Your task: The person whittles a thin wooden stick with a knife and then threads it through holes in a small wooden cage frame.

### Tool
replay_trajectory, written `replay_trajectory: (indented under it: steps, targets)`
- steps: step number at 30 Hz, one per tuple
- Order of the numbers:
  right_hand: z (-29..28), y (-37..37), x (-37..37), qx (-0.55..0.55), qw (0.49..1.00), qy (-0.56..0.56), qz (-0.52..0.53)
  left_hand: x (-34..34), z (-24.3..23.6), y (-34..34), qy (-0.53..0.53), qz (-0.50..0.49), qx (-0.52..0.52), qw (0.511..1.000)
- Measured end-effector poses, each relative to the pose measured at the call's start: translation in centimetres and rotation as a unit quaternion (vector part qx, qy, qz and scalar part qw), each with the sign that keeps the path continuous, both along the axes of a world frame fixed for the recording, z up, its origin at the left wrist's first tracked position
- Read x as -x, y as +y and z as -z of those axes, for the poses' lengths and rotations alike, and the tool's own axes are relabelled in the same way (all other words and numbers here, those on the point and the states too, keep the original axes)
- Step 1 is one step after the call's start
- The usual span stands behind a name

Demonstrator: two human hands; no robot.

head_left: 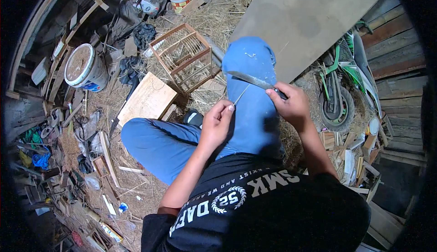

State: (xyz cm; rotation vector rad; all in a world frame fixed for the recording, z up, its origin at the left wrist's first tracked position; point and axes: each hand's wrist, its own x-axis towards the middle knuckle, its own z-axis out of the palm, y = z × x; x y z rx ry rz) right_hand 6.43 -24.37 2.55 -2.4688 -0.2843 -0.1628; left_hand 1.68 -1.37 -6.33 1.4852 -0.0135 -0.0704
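Your right hand (293, 104) clamped round knife (249, 78) handle; your left hand (215, 123) pinching thin stick (241, 96), both above your right leg (255, 120). Knife could skid off stick into leg; hard pressure might snap stick. Slatted wooden frame (184, 63) far left blocks stretching; pale board (148, 98) left; motorbike (337, 92) right.

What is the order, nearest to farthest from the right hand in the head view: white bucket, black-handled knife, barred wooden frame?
1. Black-handled knife: held in the right hand.
2. Barred wooden frame: ahead, to the left.
3. White bucket: farther left, past the frame.
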Motion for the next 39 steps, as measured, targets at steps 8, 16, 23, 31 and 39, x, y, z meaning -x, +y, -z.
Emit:
replay_trajectory:
  steps: [8, 16, 23, 31, 39]
  targets:
    - [0.9, -0.3, 0.2, 0.014, 0.999, -0.037, -0.021, -2.4, -2.8, -2.4, -0.058, -0.035, -0.104, 0.992]
    - [0.6, -0.2, 0.3, 0.087, 0.996, -0.027, -0.006, -2.0, -1.8, -1.1, -0.083, -0.014, -0.111, 0.990]
    - [1.7, -0.9, 0.4, 0.033, 0.999, -0.028, 0.020, 0.8, 0.1, 0.3, -0.002, -0.008, -0.095, 0.995]
    - [0.5, -1.1, 0.4, 0.010, 0.999, 0.008, -0.034, -1.7, -2.4, -2.2, -0.013, 0.016, -0.049, 0.999]
    - [-0.2, -1.1, 0.9, 0.053, 0.999, 0.009, 0.000, -2.5, -2.8, -2.7, -0.034, 0.021, -0.084, 0.996]
